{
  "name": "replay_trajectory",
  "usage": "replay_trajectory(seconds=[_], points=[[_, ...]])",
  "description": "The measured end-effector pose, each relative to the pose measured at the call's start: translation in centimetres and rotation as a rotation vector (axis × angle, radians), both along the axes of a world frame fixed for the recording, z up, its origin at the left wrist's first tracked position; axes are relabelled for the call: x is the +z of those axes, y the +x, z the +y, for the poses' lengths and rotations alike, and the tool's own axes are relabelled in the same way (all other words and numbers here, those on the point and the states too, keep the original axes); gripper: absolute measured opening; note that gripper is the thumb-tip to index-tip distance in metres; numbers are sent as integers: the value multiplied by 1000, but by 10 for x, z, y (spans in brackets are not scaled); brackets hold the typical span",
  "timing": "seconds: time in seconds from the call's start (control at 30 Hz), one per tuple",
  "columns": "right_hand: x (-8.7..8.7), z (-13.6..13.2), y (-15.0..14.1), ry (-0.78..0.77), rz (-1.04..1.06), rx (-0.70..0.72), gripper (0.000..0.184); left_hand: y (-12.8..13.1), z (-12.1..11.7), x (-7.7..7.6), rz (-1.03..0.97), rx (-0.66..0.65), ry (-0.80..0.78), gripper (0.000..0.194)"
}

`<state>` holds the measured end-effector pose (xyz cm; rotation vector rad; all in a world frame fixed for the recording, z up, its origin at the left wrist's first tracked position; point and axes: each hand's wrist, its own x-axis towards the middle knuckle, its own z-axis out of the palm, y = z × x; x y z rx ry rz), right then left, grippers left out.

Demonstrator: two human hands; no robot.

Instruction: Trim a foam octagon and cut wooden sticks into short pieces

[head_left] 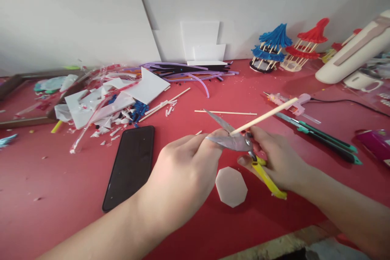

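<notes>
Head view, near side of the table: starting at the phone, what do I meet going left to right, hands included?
Black smartphone, left hand, pale octagonal piece, right hand, green-and-black utility knife, magenta object at the frame edge. Left out, overlapping: shears, wooden stick.

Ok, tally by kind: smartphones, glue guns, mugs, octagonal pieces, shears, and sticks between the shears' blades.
Smartphone: 1
Pink glue gun: 1
White mug: 1
Octagonal piece: 1
Shears: 1
Stick between the blades: 1
Total: 6
</notes>
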<state>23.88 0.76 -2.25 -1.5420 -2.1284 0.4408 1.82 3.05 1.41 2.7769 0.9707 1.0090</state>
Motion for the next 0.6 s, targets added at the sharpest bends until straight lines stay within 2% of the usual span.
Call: replay_trajectory(seconds=[0.23,0.43,0.6], points=[[1,-1,2,129,-38,-9,39,5,2,11,-82,-15,-162,35],[0,-4,5,241,-62,20,28,3,3,14,-171,-125,-349,36],[0,-2,8,241,-86,42,22,1,4,16,-192,-153,-476,41]])
